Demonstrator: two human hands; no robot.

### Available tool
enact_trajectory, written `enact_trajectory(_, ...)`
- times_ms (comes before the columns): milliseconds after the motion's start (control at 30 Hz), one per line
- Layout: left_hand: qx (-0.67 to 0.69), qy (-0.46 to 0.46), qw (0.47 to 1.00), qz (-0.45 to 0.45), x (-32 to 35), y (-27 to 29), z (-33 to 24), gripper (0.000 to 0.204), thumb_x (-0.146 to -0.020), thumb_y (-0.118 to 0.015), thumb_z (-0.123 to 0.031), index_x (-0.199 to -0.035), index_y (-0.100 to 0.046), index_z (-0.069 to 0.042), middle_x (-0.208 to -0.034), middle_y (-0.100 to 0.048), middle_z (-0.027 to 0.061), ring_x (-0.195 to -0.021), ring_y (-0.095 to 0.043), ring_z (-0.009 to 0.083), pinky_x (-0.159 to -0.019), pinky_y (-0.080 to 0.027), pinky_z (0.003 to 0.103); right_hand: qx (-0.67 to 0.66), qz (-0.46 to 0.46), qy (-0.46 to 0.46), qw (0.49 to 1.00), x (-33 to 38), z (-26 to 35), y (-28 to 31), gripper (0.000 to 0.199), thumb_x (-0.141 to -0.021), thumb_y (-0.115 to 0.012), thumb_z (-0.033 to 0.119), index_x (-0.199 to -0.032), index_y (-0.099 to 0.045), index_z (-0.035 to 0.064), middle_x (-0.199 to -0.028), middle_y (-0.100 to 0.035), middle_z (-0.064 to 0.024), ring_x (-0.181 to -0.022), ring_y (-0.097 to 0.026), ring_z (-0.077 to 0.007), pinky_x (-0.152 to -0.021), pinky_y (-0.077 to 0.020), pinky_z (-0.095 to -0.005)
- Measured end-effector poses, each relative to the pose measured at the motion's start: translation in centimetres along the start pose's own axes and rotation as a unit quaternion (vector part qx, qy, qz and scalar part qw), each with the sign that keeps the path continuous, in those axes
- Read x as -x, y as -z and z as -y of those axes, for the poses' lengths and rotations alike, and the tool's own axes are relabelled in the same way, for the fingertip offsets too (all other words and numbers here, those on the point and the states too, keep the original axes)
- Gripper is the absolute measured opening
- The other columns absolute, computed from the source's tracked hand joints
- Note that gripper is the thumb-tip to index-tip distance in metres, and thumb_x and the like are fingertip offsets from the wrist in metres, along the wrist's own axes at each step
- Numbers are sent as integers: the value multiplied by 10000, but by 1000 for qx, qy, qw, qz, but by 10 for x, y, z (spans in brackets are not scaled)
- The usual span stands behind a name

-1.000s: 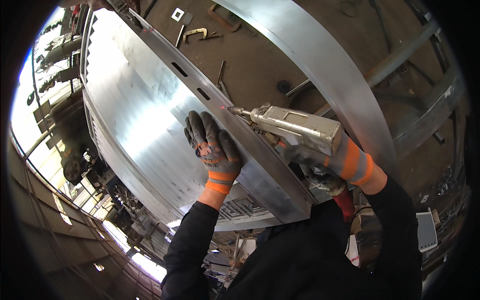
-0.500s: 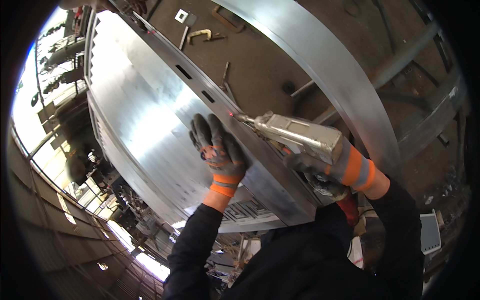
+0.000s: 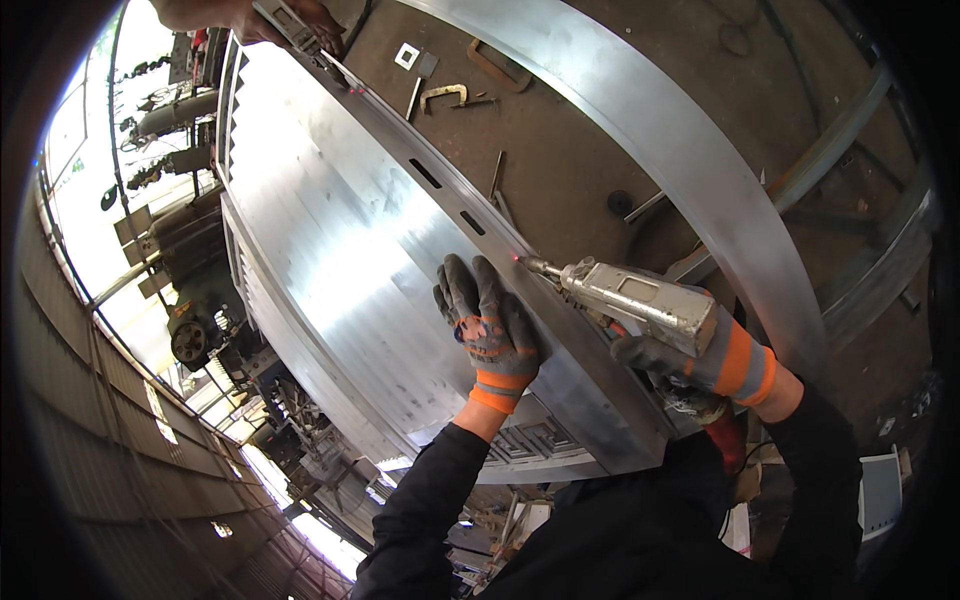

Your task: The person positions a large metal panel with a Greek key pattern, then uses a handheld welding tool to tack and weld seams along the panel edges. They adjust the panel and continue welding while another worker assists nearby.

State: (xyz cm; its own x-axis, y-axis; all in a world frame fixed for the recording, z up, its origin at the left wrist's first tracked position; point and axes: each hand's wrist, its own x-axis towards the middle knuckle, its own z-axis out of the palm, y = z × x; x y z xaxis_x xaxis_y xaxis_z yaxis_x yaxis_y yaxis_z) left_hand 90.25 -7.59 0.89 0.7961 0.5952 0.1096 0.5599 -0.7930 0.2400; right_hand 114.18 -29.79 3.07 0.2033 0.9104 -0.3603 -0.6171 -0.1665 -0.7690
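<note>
My left hand (image 3: 490, 325), in a grey glove with an orange cuff, lies flat on a large shiny sheet-metal door panel (image 3: 350, 250), fingers stretched out. My right hand (image 3: 690, 350), gloved alike, is closed around a silver handheld laser welding gun (image 3: 640, 300). The gun's nozzle points left at the panel's long raised edge, and a red light spot shows at its tip. Two dark slots (image 3: 425, 173) are cut in that edge just beyond the spot. Part of my right fingers is hidden under the gun.
At the far left end, another person's hands (image 3: 325, 25) hold a similar gun at the same edge. A curved metal strip (image 3: 640, 110) arches on the right. A C-clamp (image 3: 445, 95) and a square plate (image 3: 407, 55) lie on the brown surface beyond. Machinery (image 3: 190, 335) stands at left.
The whole view has shifted, so everything sits further right and lower. More of the other person's hands shows. My hands and the gun keep about the same place on the panel.
</note>
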Motion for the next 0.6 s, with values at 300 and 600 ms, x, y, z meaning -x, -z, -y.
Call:
enact_trajectory(300, -12, -5, 1000, 0, -6, 2, -7, 719, -1045, -585, -292, -1700, -481, -15, -1759, -394, 346, -1626, -364, 568, -1345, -211, 689, -102, 27, -10, 994, 4, -12, -4, 828, -991, -901, 230, -1670, -490, -8, -1528, -702, -175, -1373, -698, -241, -1168, -551, -395)
enact_trajectory(600, 20, -19, 999, -19, -8, -3, -6, 716, -1053, -587, -311, -1694, -479, -12, -1752, -399, 326, -1609, -405, 529, -1328, -287, 635, 180, 23, 105, 978, 20, -35, 19, 912, -1049, -795, 442, -1759, -373, 54, -1750, -502, -165, -1620, -488, -297, -1305, -444, -435)
